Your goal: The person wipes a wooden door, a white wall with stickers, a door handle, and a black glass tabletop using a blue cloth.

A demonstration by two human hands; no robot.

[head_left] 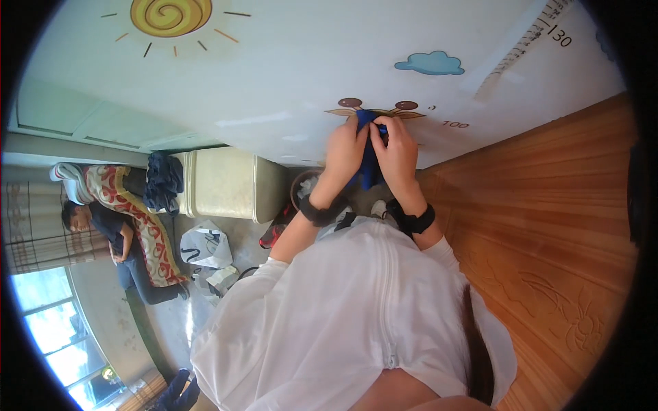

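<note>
A dark blue piece of cloth hangs between my two hands, close in front of a white wall. My left hand is closed on its upper left side, thumb against the fabric. On the other side, my right hand pinches the top edge between thumb and curled fingers. Folds hide the cloth's full shape, so I cannot tell what kind of item it is. Black bands circle both my wrists.
Left of me stand a cream cabinet with dark clothing on it, a bin, and a white bag on the floor. Farther left, a person sits on a patterned sofa. A carved wooden door rises at my right.
</note>
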